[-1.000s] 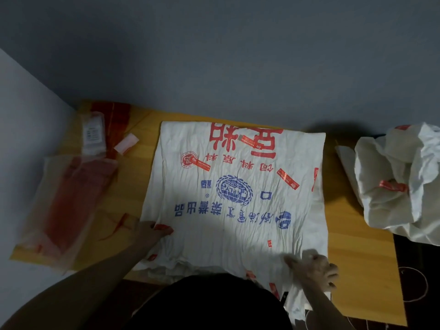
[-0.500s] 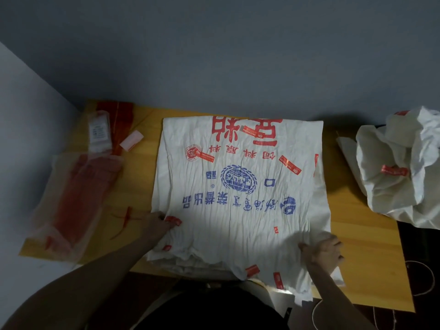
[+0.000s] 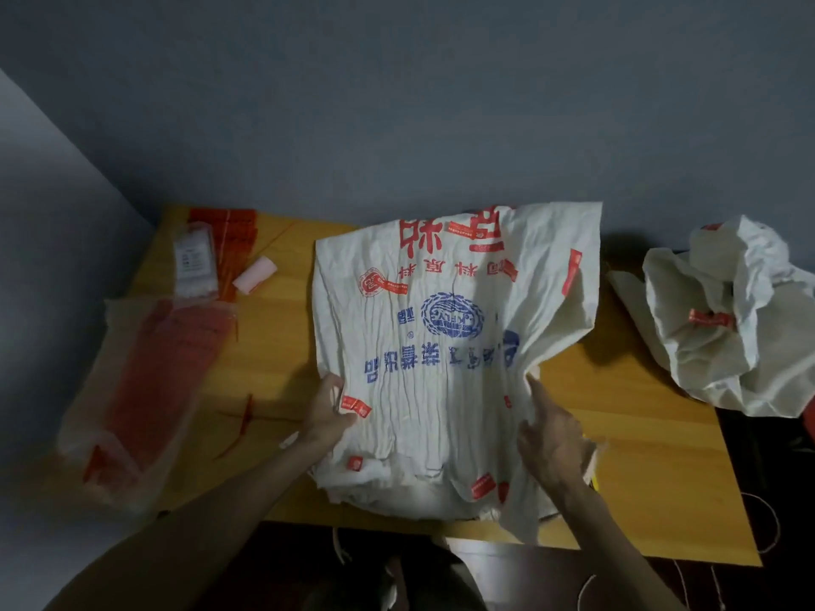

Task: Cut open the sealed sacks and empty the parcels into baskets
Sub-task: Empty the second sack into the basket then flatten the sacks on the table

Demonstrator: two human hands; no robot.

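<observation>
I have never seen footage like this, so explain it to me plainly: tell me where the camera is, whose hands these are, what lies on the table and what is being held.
No machine here: a person wears a camera on the head, looking down at their own bare hands; it is the only view. On the wooden table lies a printed white sack. The left hand grips its left edge; the right hand holds its bunched right side. To the left lie a clear bag of red strips and a pink roll; a crumpled white sack sits at the right.
</observation>
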